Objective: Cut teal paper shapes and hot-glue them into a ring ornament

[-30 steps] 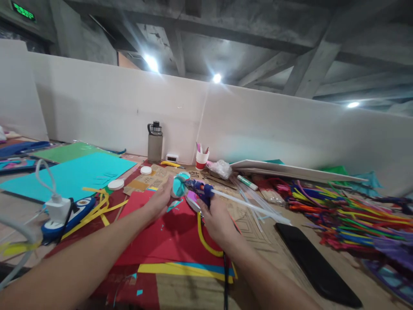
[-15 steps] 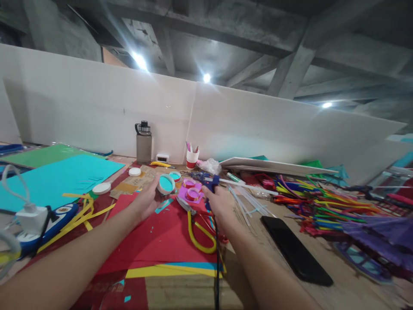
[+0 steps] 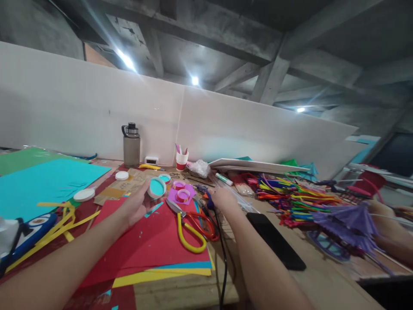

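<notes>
My left hand [image 3: 137, 206] grips a small round white paper cup [image 3: 157, 188] with a turquoise disc inside, tipped toward me. My right hand [image 3: 222, 200] is closed around the dark blue glue gun [image 3: 210, 201], low at the table with its black cord trailing toward me; the fingers are partly hidden. Between the hands lies a purple paper piece [image 3: 190, 192] bearing two pink-and-red rings [image 3: 183, 196]. A second turquoise-topped round piece [image 3: 164, 178] stands behind the held cup. Scissors with yellow and red handles [image 3: 193, 246] rest on red paper [image 3: 142, 245].
A black phone [image 3: 275, 241] lies right of my forearm. Beyond it are colourful pipe cleaners [image 3: 297, 198] and a purple umbrella-like craft [image 3: 348, 228], with another person's arm [image 3: 387, 224] behind. A bottle [image 3: 131, 148], pen cup [image 3: 182, 160] and white lids [image 3: 84, 195] stand farther back.
My right hand has lowered the glue gun toward the table, away from the pink rings. The camera view has turned right, bringing in the other person's arm. My left hand still holds the cup.
</notes>
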Demonstrator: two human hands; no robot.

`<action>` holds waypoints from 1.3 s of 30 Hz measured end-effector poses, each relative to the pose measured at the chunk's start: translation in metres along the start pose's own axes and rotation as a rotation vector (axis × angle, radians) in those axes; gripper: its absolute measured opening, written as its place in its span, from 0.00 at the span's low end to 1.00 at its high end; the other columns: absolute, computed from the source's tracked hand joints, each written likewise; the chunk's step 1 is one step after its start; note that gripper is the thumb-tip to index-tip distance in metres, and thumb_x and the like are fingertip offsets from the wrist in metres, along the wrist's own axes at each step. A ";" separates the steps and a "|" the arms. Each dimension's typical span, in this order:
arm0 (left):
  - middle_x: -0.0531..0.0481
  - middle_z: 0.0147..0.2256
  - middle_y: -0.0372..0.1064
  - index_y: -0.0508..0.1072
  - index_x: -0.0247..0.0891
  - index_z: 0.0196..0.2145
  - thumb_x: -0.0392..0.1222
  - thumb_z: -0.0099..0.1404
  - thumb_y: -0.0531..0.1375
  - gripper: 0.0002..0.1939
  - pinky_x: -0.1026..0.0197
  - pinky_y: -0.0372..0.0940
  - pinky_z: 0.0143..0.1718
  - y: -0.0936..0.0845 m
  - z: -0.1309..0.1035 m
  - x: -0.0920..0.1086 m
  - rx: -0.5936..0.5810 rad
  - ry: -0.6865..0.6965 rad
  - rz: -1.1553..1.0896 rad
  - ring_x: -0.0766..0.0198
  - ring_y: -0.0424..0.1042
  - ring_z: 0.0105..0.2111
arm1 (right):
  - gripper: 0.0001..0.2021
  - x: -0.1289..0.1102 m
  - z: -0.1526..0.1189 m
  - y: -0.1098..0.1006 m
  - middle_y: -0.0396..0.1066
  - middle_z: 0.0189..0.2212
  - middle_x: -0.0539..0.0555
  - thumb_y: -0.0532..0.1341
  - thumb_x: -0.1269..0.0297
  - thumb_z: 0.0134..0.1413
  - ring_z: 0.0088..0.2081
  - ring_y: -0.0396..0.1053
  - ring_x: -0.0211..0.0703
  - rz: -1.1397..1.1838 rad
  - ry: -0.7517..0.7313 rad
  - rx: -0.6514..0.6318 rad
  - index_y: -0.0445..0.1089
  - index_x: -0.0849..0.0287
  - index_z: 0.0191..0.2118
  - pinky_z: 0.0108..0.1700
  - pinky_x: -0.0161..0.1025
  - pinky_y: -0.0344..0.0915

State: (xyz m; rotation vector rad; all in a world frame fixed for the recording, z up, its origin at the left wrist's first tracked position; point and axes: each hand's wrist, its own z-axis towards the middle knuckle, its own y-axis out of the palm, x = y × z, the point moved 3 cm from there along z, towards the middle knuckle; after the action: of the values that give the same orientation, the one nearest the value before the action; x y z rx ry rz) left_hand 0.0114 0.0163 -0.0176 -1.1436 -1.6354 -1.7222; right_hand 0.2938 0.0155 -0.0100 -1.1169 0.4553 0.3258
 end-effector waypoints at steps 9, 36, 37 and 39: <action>0.41 0.35 0.75 0.71 0.33 0.41 0.43 0.63 0.55 0.12 0.54 0.71 0.30 0.002 -0.003 -0.001 -0.020 -0.058 -0.083 0.56 0.75 0.32 | 0.16 -0.096 -0.039 0.016 0.70 0.40 0.56 0.58 0.57 0.53 0.39 0.69 0.42 0.271 -0.256 -0.093 0.67 0.59 0.46 0.41 0.37 0.63; 0.42 0.40 0.73 0.74 0.34 0.38 0.46 0.61 0.59 0.13 0.58 0.66 0.43 0.013 -0.012 -0.008 -0.278 0.113 0.250 0.60 0.73 0.38 | 0.07 -0.117 -0.070 0.020 0.65 0.36 0.55 0.61 0.70 0.52 0.42 0.61 0.46 0.270 -0.527 0.035 0.71 0.56 0.38 0.46 0.43 0.61; 0.42 0.41 0.73 0.74 0.35 0.38 0.46 0.61 0.59 0.13 0.58 0.66 0.44 0.015 -0.013 -0.008 -0.285 0.120 0.257 0.59 0.72 0.39 | 0.07 -0.117 -0.070 0.021 0.65 0.36 0.55 0.60 0.70 0.52 0.42 0.62 0.46 0.260 -0.529 0.032 0.71 0.56 0.38 0.46 0.42 0.61; 0.43 0.42 0.73 0.74 0.36 0.39 0.46 0.60 0.59 0.13 0.58 0.65 0.44 0.018 -0.015 -0.009 -0.292 0.138 0.263 0.59 0.72 0.40 | 0.06 -0.116 -0.070 0.023 0.66 0.36 0.55 0.60 0.70 0.53 0.41 0.62 0.46 0.242 -0.534 0.026 0.71 0.56 0.37 0.45 0.42 0.61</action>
State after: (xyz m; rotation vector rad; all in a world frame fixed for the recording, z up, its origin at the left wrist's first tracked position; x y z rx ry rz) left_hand 0.0276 -0.0023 -0.0144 -1.2759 -1.1206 -1.8568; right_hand 0.1699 -0.0416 0.0051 -0.9034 0.1172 0.8034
